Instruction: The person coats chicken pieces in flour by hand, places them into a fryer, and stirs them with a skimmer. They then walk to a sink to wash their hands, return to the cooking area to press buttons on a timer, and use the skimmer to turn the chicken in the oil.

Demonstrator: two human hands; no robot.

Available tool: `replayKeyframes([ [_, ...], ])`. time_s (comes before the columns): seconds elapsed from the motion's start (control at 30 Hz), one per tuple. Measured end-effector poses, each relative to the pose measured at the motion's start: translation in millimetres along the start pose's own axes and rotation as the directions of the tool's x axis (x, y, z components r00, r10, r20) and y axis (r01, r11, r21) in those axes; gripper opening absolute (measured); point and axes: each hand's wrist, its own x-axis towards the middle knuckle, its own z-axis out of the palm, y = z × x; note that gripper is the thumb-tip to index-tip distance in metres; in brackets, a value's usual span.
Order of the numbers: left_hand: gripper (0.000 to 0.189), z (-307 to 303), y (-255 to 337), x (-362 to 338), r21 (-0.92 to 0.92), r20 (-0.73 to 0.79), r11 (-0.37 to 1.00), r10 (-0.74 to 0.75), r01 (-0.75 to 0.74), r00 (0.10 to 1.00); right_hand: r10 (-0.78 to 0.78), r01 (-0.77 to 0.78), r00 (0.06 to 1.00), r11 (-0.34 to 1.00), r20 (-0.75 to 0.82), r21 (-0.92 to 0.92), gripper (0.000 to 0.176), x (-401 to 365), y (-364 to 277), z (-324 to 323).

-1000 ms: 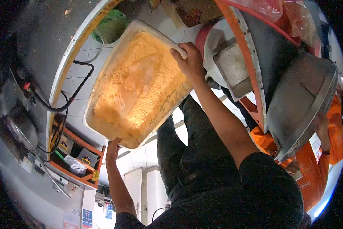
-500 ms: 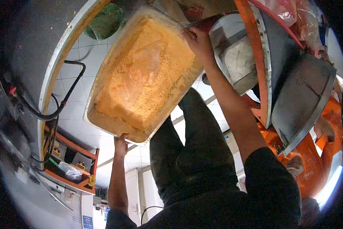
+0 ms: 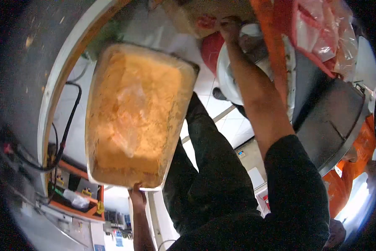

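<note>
We are holding a large clear tub (image 3: 125, 179) of orange crumbs (image 3: 152, 90) out in front of us, above the tiled floor (image 3: 234, 123) and just beside the pale rim of a round grey tabletop (image 3: 56, 90). A crumpled clear bag (image 3: 128, 115) is lying on the crumbs. Our left hand (image 3: 137, 196) is gripping the tub's near edge from below, fingers closed on the rim. Our right hand (image 3: 229, 26) is reaching well past the tub's far corner, apart from it, up by a white bucket (image 3: 222, 81) and a red container (image 3: 211, 48); it is too blurred for us to tell how its fingers are set. A black cable (image 3: 68, 121) is hanging down the tabletop's side. To our right, a person in orange (image 3: 357, 161) is standing behind a dark metal pan (image 3: 336, 121).
</note>
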Motion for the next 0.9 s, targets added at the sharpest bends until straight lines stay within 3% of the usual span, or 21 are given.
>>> replayKeyframes([
  [0.03, 0.040, 21, 15, -13, -0.013, -0.059, 0.998, -0.069, 0.068, 0.996, 0.004, -0.004, 1.000, 1.000, 0.006, -0.003, 0.035, 1, -2, 4],
  [0.07, 0.038, 32, 18, -18, -0.097, 0.010, 0.995, 0.000, 0.001, 1.000, 0.002, -0.002, 1.000, 1.000, 0.012, -0.004, 0.035, 3, -5, 10],
  [0.13, 0.020, -3, -4, -4, -0.069, 0.048, 0.996, -0.060, 0.063, 0.997, 0.006, -0.006, 1.000, 1.000, 0.018, -0.006, 0.034, 5, -11, 22],
  [0.2, 0.027, 22, 11, -6, 0.027, 0.120, 0.999, -0.046, 0.043, 0.992, 0.024, -0.024, 1.000, 0.999, 0.007, -0.022, 0.033, 2, -16, 23],
  [0.23, 0.033, 21, 12, -3, -0.035, 0.114, 0.997, -0.068, 0.073, 0.991, 0.038, -0.038, 0.999, 0.999, 0.006, -0.015, 0.033, -1, -19, 27],
  [0.33, 0.044, 19, 11, 4, 0.030, 0.002, 0.999, 0.043, -0.043, 0.999, 0.065, -0.065, 0.998, 0.998, 0.010, 0.017, 0.032, -4, -36, 30],
  [0.4, 0.046, 15, 12, 11, 0.099, 0.081, 0.993, -0.071, 0.063, 0.994, 0.065, -0.066, 0.998, 0.997, 0.015, 0.028, 0.031, -3, -43, 29],
  [0.5, 0.040, 51, 24, -5, 0.051, 0.042, 0.997, -0.065, 0.063, 0.997, 0.072, -0.073, 0.997, 0.997, 0.023, 0.030, 0.030, -5, -53, 31],
  [0.53, 0.036, 48, 30, -8, 0.048, 0.025, 0.998, -0.048, 0.047, 0.999, 0.073, -0.074, 0.997, 0.997, 0.025, 0.024, 0.030, -7, -54, 29],
  [0.57, 0.035, 35, 20, 2, 0.032, 0.134, 0.999, 0.001, -0.005, 0.991, 0.073, -0.074, 0.997, 0.997, 0.021, 0.021, 0.029, -7, -49, 29],
  [0.6, 0.044, 48, 25, -11, 0.070, 0.032, 0.997, 0.020, -0.022, 0.999, 0.067, -0.068, 0.997, 0.998, 0.024, 0.020, 0.029, -5, -44, 30],
  [0.67, 0.053, -11, -2, 29, 0.110, 0.000, 0.990, -0.087, 0.087, 0.996, 0.062, -0.063, 0.997, 0.997, 0.034, 0.033, 0.028, -2, -50, 27],
  [0.73, 0.053, -2, -3, 25, 0.176, 0.057, 0.984, 0.010, -0.020, 0.998, 0.058, -0.059, 0.998, 0.998, 0.040, 0.036, 0.028, 0, -47, 19],
  [0.77, 0.053, 22, 9, 9, 0.106, 0.027, 0.993, 0.044, -0.046, 0.999, 0.052, -0.054, 0.998, 0.998, 0.044, 0.045, 0.027, 2, -46, 18],
  [0.87, 0.054, 0, 1, 29, 0.032, 0.014, 0.999, 0.036, -0.036, 0.999, 0.032, -0.037, 0.997, 0.996, 0.066, 0.076, 0.026, -5, -49, 10],
  [0.9, 0.050, -15, -2, 45, 0.152, 0.165, 0.987, 0.030, -0.055, 0.986, 0.011, -0.019, 0.997, 0.995, 0.077, 0.098, 0.026, -8, -51, 4],
])
